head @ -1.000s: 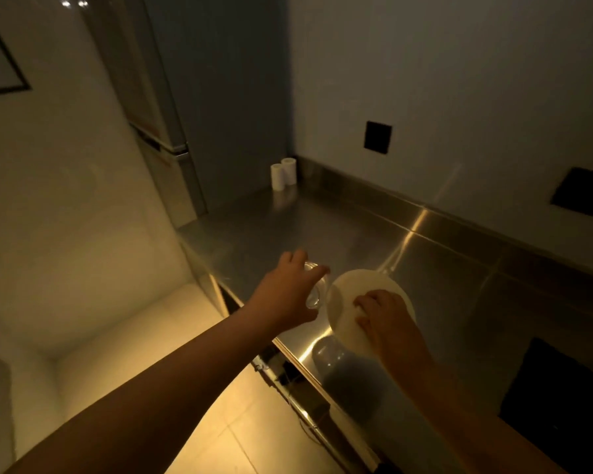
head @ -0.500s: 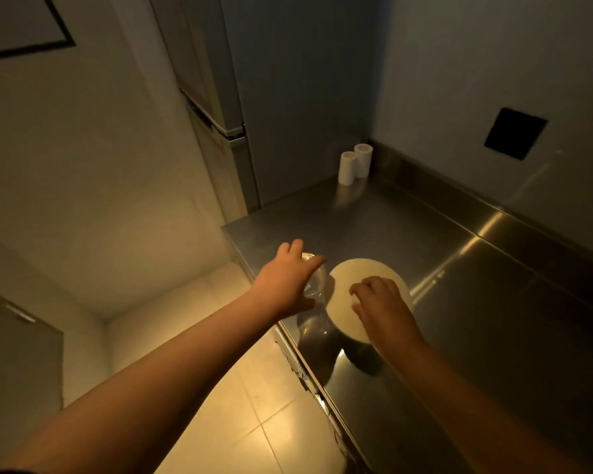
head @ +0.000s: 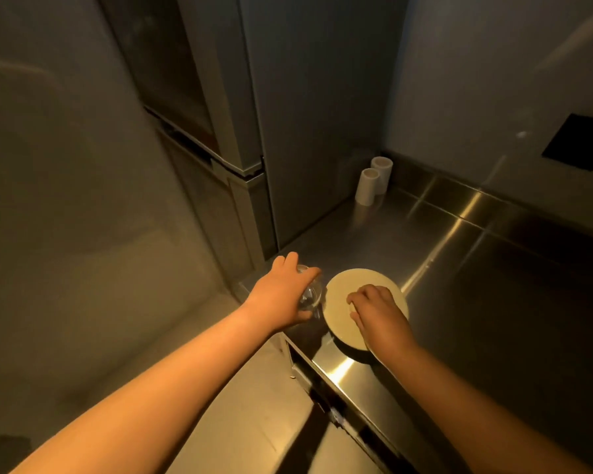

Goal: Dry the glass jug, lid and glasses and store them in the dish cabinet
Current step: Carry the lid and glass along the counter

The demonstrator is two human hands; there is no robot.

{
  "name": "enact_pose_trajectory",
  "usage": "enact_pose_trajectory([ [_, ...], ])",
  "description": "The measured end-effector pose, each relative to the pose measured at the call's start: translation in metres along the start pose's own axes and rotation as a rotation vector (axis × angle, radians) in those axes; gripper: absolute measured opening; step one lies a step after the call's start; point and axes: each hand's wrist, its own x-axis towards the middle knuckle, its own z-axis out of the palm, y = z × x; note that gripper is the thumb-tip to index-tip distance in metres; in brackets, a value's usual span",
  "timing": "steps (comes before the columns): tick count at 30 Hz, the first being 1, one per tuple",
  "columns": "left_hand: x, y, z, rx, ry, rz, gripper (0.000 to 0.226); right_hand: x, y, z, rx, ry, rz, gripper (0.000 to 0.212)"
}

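Since the earlier frame the view has swung left, carrying both hands and the two white cylinders [head: 374,181] rightward, while each grip is unchanged. Left hand [head: 283,294], at 11 o'clock of the right, is closed around a clear glass [head: 311,293] at the near corner of the steel counter [head: 476,268]; right hand [head: 377,311] presses curled fingers onto a pale round cloth-like disc [head: 343,295]. Farther back stands a tall cabinet [head: 308,114]; no writing is legible.

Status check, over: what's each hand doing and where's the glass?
Left hand grip shut on glass, tilted, at counter corner. Right hand pressing on round pale disc. Nothing in the way nearby.
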Motion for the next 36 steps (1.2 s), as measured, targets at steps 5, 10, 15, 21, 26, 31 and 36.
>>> enact_pose_trajectory([
  [5, 0.034, -0.039, 0.001, -0.015, -0.016, 0.068, 0.075, 0.046, -0.005, 0.008, -0.083, -0.023, 0.089, 0.060],
  [10, 0.076, -0.055, 0.006, -0.040, -0.026, 0.113, 0.075, 0.099, 0.005, 0.016, -0.078, -0.052, 0.144, 0.060],
  [15, 0.115, -0.063, 0.009, -0.054, -0.065, 0.107, 0.076, 0.155, 0.015, 0.021, -0.010, 0.014, 0.133, 0.040],
  [21, 0.141, -0.076, 0.020, -0.058, -0.080, 0.116, 0.075, 0.200, 0.026, 0.028, -0.018, -0.048, 0.117, 0.037],
  [26, 0.146, -0.084, 0.028, -0.108, -0.128, 0.163, 0.076, 0.218, 0.021, 0.028, -0.030, -0.116, 0.157, 0.039],
  [31, 0.153, -0.098, 0.040, -0.309, -0.178, 0.153, 0.052, 0.207, 0.012, 0.033, -0.095, -0.028, 0.161, 0.039],
  [36, 0.144, -0.106, 0.044, -0.257, -0.121, 0.221, 0.026, 0.204, 0.000, 0.028, -0.074, 0.060, 0.222, 0.032],
])
